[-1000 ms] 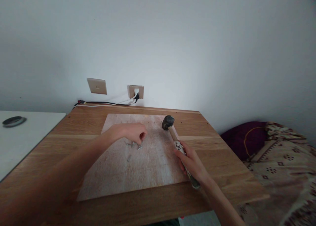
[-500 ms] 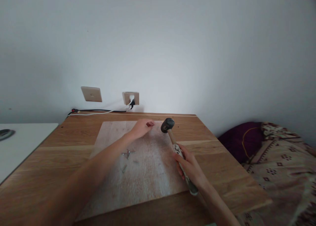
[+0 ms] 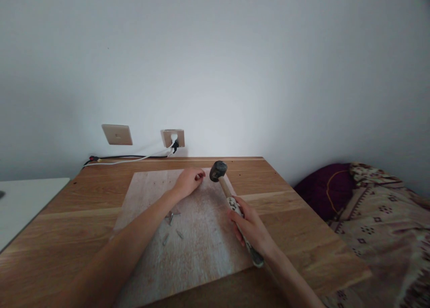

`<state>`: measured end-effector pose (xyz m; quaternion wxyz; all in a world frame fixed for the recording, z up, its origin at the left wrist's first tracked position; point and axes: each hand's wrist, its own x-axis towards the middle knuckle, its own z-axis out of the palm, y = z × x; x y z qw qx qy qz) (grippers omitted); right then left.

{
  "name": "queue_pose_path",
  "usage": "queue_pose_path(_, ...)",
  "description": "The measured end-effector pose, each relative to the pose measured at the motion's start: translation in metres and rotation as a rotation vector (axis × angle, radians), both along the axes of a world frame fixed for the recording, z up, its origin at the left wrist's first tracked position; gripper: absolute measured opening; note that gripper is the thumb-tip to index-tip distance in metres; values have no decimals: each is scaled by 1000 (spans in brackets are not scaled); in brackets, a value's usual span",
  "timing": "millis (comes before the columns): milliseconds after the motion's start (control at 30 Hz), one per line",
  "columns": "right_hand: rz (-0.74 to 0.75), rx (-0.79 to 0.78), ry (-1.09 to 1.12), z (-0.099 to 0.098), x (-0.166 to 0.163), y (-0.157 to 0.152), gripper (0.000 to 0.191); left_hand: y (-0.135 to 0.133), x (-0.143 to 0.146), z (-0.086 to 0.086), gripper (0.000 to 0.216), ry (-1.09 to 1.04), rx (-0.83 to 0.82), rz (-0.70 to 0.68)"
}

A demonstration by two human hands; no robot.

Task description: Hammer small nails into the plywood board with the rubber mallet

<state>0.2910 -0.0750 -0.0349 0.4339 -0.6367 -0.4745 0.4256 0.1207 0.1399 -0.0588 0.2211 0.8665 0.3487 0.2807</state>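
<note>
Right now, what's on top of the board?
Loose metal pieces lie on the pale board, with small dark marks near its far edge. The left hand and forearm hide anything beneath them.

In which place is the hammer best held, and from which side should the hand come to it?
Probably by the long, narrow handle, well below the thick dark head, coming from the person's near right. The handle slants from the head back toward that side, so the right hand can wrap around it, as it does now.

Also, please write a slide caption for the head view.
Right hand holding a hammer, left hand over a pale board with metal pieces.
</note>
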Motion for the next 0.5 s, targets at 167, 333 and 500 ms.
queue_pose_path(167,14,13,-7,2,-4,6,47,4,0,-6,25,-35,18,-25)
queue_pose_path(333,55,17,-20,3,-9,15,42,9,1,-11,22,-88,-83,-35)
queue_pose_path(500,74,17,-70,4,-16,23,42,7,3,-11,39,-131,-138,19)
